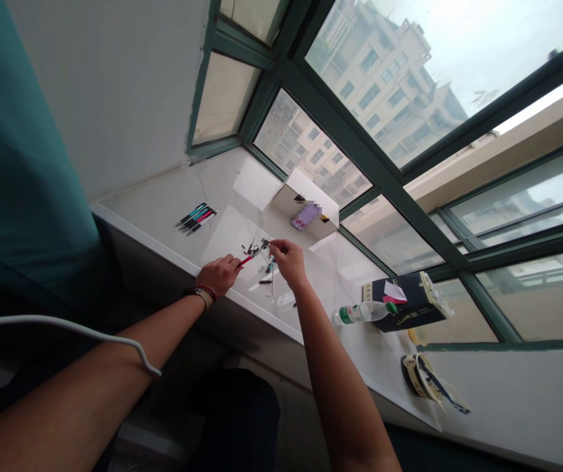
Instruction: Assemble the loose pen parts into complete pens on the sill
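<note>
My left hand [219, 274] is closed round a red pen barrel [246, 261], whose end points up and right toward a pile of small pen parts [253, 248]. Beside that pile, my right hand [287, 261] has thumb and forefinger pinched together; whatever lies between them is too small to make out. A black pen piece [265, 282] and other loose bits lie on the white sill just below the pile. Farther left, several whole pens [197, 217] in blue, red and black rest side by side.
Behind the parts, a white box [286, 198] with a blurred phone-like thing [305, 215] stands against the window. To the right are a plastic bottle [360, 313], a dark box [411, 301] and a round patterned container [416, 377]. The sill's front edge [153, 237] runs below my hands.
</note>
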The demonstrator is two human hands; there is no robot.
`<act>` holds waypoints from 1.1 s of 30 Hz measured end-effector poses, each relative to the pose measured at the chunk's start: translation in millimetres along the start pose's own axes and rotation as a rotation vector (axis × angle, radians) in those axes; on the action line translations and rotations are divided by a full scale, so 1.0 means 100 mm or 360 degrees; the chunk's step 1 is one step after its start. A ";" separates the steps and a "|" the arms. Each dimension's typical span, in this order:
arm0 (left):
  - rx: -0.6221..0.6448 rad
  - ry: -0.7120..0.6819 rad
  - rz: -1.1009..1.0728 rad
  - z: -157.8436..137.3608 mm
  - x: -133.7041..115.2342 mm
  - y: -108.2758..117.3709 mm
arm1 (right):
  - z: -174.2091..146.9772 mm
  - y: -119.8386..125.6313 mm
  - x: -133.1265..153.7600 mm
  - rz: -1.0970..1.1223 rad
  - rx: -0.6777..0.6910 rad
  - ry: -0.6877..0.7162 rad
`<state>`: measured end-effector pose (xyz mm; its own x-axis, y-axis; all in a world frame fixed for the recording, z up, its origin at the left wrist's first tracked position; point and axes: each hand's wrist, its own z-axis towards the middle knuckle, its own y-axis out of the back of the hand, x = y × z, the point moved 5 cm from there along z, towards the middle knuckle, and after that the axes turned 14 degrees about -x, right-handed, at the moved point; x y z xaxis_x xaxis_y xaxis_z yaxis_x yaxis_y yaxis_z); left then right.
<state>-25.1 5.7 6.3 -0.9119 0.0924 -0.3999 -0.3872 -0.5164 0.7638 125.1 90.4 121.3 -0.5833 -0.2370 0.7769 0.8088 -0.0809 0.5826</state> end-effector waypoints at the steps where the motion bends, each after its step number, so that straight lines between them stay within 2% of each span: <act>1: -0.0001 -0.0001 0.0005 0.00 0.00 0.00 | 0.00 0.01 0.01 -0.0005 -0.0005 0.0006; 7: 0.0012 0.0026 -0.0036 0.00 0.00 0.01 | 0.02 -0.01 -0.01 -0.0035 0.0042 -0.0013; 15: 0.0017 0.0043 -0.0048 0.00 0.00 0.01 | -0.04 -0.15 -0.06 -0.0038 0.0184 -0.0094; 17: 0.0034 0.0052 -0.0050 0.00 0.00 0.00 | -0.01 -0.11 -0.08 -0.0017 0.0191 -0.0124; 19: 0.0049 0.0062 -0.0070 0.00 0.01 -0.01 | 0.09 0.04 -0.16 -0.0029 0.0091 -0.0197; 22: 0.0056 0.0082 -0.0115 0.00 0.02 -0.02 | 0.23 0.39 -0.39 -0.0230 -0.0080 -0.0374; 24: 0.0062 0.0101 -0.0135 -0.01 0.03 -0.02 | 0.23 0.60 -0.64 -0.0509 -0.0031 -0.0567; 26: 0.0071 0.0114 -0.0140 -0.01 0.03 -0.03 | 0.12 0.76 -0.91 -0.0785 0.0110 -0.0804; 29: 0.0075 0.0099 -0.0118 -0.01 0.03 -0.03 | -0.21 0.89 -1.32 -0.1096 0.0367 -0.1301; 31: 0.0064 0.0071 -0.0091 -0.01 0.02 -0.02 | -0.41 0.91 -1.50 -0.1129 0.0414 -0.1462; 33: 0.0049 0.0048 -0.0069 -0.01 0.01 -0.02 | -0.54 0.88 -1.61 -0.1060 0.0386 -0.1486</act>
<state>-25.6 5.6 3.9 -0.8899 0.0879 -0.4476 -0.4306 -0.4859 0.7606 294.4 69.5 35.1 -0.7967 0.5931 0.1161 0.3459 0.2899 0.8924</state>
